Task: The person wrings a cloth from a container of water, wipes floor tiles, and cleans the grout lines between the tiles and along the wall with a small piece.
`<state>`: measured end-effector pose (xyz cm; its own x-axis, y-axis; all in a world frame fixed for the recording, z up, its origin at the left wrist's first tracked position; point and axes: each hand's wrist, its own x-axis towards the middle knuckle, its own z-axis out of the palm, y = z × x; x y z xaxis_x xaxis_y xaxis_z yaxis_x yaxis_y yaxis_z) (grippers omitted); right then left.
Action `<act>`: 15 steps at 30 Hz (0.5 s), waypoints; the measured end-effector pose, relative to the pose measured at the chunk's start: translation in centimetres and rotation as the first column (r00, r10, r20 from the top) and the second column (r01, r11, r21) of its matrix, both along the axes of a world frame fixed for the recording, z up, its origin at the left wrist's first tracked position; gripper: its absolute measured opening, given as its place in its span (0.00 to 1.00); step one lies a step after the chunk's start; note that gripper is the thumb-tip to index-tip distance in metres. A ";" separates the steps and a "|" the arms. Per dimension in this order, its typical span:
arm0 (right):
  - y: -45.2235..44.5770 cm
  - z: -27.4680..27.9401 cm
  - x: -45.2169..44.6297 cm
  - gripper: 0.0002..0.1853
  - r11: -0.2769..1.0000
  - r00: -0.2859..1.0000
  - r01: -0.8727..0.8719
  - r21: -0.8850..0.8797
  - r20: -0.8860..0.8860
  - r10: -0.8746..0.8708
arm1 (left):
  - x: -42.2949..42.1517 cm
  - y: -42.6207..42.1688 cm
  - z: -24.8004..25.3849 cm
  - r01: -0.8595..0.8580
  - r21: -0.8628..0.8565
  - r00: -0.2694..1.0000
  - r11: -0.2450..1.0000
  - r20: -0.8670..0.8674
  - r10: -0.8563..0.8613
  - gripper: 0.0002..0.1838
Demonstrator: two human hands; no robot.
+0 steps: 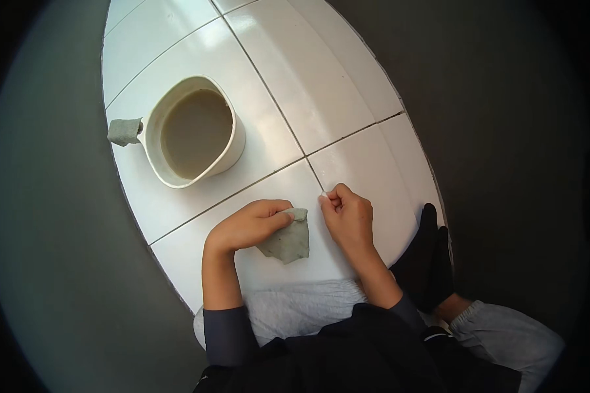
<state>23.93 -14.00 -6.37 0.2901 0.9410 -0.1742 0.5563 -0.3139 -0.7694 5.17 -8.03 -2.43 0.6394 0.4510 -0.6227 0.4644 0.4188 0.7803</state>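
Note:
My left hand [252, 223] grips a folded grey-green cloth [288, 242], thumb on top near its upper edge, and the cloth hangs down below the fingers. To the right, my right hand [349, 213] is closed in a pinch. A small white thing [323, 195] shows at its fingertips, too small to name. Beyond my left hand stands a white dipper [236, 145] with murky grey-brown liquid [198, 134] in it. Over the dipper's handle, which points left, lies another grey-green piece of cloth [124, 131].
Everything rests on a white tiled surface [275, 177] with dark joint lines. Its edges drop to a dark grey floor [65, 216] on both sides. My legs in light grey trousers [301, 301] are at the near edge, and a foot in a dark sock [426, 252] is at the right.

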 end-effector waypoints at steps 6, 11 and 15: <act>5.2 -0.8 -1.3 0.07 0.994 0.998 -0.044 0.100 0.053 0.039 | -0.3 0.0 0.0 -0.010 0.034 1.000 0.999 -0.019 0.011 0.14; 0.8 0.5 0.0 0.07 0.998 0.996 -0.070 -0.002 0.061 0.070 | -0.4 0.1 0.1 -0.020 0.066 1.000 0.998 -0.021 0.022 0.14; 1.2 0.1 -0.3 0.07 0.999 0.998 -0.041 0.032 0.044 0.040 | -0.1 0.1 0.2 0.031 0.080 0.999 0.996 -0.015 -0.030 0.14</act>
<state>23.59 -12.82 -6.28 0.2583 0.9571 -0.1314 0.6012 -0.2657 -0.7536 5.04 -7.95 -2.18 0.6450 0.4800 -0.5946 0.4874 0.3409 0.8039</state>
